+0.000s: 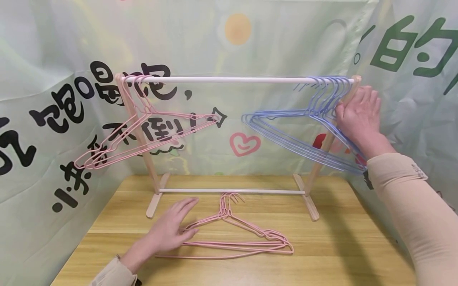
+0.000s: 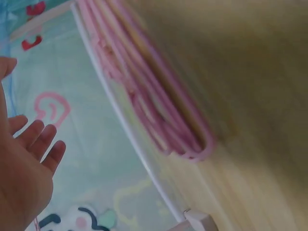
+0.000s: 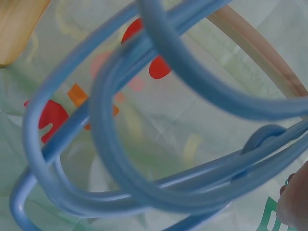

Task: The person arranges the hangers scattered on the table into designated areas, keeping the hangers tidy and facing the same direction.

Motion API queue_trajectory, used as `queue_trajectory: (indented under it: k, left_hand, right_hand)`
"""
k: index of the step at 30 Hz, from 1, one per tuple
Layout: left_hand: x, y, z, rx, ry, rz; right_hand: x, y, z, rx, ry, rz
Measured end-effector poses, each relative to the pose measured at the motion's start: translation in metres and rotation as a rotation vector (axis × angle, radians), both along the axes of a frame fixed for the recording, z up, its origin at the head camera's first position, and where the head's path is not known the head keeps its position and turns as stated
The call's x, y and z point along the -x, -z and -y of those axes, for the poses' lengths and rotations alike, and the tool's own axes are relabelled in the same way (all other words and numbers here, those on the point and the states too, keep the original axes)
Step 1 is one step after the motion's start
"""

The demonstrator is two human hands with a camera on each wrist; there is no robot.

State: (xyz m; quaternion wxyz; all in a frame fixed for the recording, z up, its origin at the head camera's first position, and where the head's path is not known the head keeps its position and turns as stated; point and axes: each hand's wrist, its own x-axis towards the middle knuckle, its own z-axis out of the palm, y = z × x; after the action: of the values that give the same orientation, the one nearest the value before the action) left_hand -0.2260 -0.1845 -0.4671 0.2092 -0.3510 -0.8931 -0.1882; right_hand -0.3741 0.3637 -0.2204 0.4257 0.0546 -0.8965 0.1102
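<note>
So: wooden table (image 1: 107, 238), garment rack (image 1: 232, 80) on it. Blue wire hangers (image 1: 310, 112) hang at its right end, pink wire hangers (image 1: 147, 113) at its left. More pink hangers (image 1: 224, 214) lie on the table. Left hand (image 1: 171, 228) near those, fingers straight, thumb spread. Right hand (image 1: 359, 115) at right upright (image 1: 314, 174); can't tell if fingers clamp it.

On the table (image 1: 315, 248) there, the rack (image 1: 200, 191) stands before the backdrop (image 1: 200, 47), one bunch of hangers (image 1: 147, 113) on the left of its top bar (image 1: 232, 80), another bunch (image 1: 315, 113) on the right, a third bunch (image 1: 224, 213) lying in front.
</note>
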Motion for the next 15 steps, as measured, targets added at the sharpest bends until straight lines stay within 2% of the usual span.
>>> queue_trajectory:
  k: [6,9,15]
  left_hand:
    - [-0.003,0.012,-0.003,0.125,0.025,0.136]
    - [-0.003,0.015,-0.003,0.164,0.032,0.177]
    - [-0.002,0.020,-0.001,0.231,0.033,0.307]
  right_hand:
    - [0.000,0.000,0.000,-0.006,0.001,0.008]
    - [-0.001,0.000,0.000,-0.004,0.000,0.013]
    - [0.000,0.000,0.000,-0.001,0.003,0.023]
